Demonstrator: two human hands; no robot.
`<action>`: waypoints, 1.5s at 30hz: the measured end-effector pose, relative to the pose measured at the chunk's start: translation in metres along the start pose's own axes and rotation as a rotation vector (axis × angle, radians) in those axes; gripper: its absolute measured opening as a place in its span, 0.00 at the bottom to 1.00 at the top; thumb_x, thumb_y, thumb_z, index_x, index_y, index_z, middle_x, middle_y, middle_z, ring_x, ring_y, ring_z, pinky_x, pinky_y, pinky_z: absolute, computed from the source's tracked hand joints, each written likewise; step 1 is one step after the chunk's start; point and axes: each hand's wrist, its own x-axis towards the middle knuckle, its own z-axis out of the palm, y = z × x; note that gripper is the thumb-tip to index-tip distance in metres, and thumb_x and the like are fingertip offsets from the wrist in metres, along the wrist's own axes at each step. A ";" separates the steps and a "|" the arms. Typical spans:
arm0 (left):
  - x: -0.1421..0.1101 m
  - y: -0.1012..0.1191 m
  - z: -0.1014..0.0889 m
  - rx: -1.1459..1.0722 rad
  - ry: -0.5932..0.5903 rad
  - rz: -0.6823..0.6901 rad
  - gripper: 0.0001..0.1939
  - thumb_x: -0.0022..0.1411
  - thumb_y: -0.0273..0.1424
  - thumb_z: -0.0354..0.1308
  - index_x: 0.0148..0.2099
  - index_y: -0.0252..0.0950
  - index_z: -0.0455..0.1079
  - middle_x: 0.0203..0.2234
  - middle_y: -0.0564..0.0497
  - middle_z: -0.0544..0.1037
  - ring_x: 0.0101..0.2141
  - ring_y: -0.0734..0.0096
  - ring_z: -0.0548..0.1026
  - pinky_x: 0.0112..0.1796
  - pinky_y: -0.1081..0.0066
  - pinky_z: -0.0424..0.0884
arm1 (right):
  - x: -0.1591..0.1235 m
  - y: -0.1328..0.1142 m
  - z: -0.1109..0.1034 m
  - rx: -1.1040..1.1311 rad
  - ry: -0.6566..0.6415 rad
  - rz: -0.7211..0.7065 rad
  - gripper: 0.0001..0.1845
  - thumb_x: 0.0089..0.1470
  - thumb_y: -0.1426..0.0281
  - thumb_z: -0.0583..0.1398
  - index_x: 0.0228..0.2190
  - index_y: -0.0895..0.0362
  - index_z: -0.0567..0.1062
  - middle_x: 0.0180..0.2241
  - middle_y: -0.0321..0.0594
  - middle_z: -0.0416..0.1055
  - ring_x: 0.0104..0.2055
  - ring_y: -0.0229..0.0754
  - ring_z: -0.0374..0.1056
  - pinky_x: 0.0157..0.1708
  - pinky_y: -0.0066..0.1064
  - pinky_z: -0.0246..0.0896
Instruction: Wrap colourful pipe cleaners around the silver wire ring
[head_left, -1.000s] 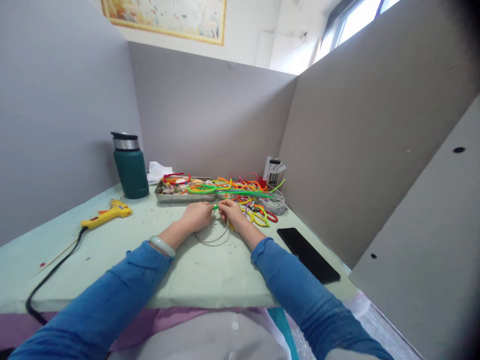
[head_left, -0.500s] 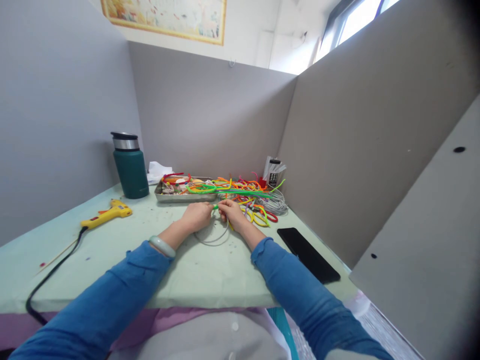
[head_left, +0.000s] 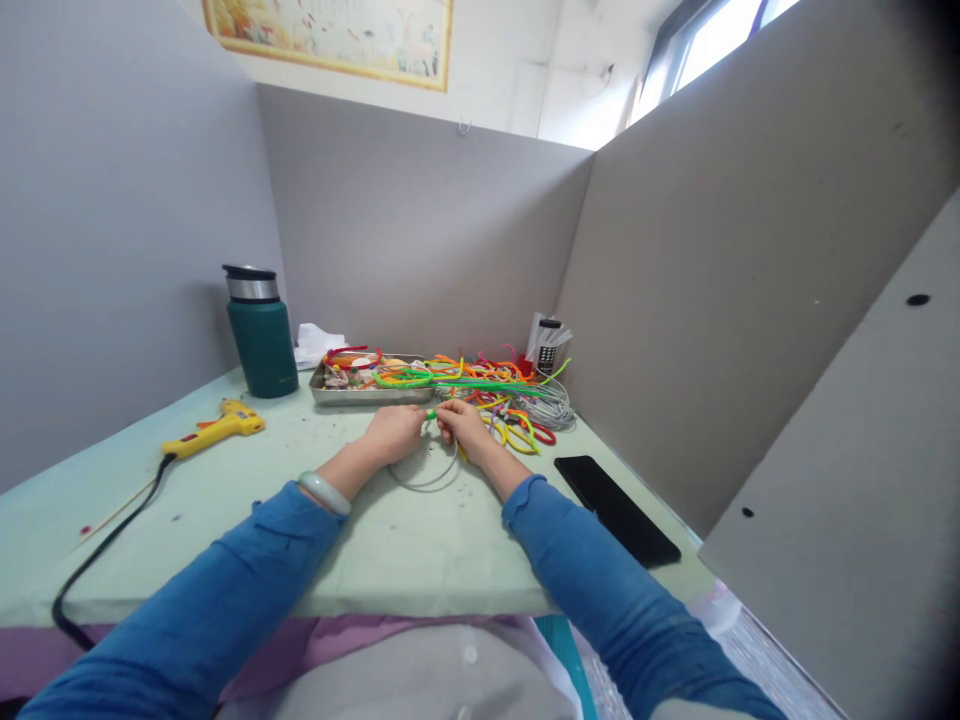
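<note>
My left hand [head_left: 397,433] is closed around part of a thin grey wire loop [head_left: 426,489], whose lower curve hangs over the table between my wrists. A short bit of green pipe cleaner [head_left: 430,414] shows on the wire between my two hands. My right hand [head_left: 465,427] pinches at that green piece with thumb and forefinger; the exact grip is too small to make out. Just beyond the hands lies a tangle of colourful pipe cleaners [head_left: 495,384], with yellow-handled scissors [head_left: 517,440] beside my right hand.
A metal tray [head_left: 367,397] of small craft pieces stands behind my hands. To the left are a yellow glue gun [head_left: 214,430] with a black cord and a green bottle [head_left: 262,345]. A black phone [head_left: 619,510] lies right, and a coil of grey wire [head_left: 551,408] sits behind it.
</note>
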 end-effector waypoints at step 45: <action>0.000 -0.003 -0.002 -0.105 -0.014 -0.075 0.15 0.60 0.31 0.43 0.36 0.40 0.72 0.33 0.48 0.77 0.34 0.68 0.73 0.32 0.74 0.63 | 0.001 0.002 -0.001 0.001 -0.015 -0.015 0.08 0.40 0.67 0.60 0.24 0.58 0.66 0.14 0.28 0.62 0.12 0.28 0.52 0.11 0.21 0.46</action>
